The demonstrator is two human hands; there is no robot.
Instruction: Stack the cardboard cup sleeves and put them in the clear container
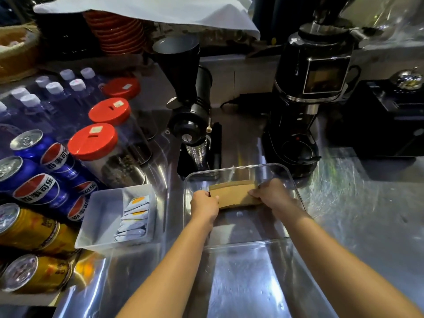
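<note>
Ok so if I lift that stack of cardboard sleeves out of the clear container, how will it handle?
The cardboard sleeves look flat and thin, so probably light and slightly bendy. The left hand and right hand pinch opposite ends, suggesting loose sleeves could slide apart.

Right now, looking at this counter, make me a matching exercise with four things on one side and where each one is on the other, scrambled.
Things:
1. cardboard sleeves
2. white packets
3. red-lidded jars
4. gold cans

Places:
A. in the small white tray
B. near left corner of the counter
C. held at both ends by the left hand and right hand, inside the clear container
D. in a row behind the white tray, beside the blue cans

Pairs: 1-C, 2-A, 3-D, 4-B
</note>
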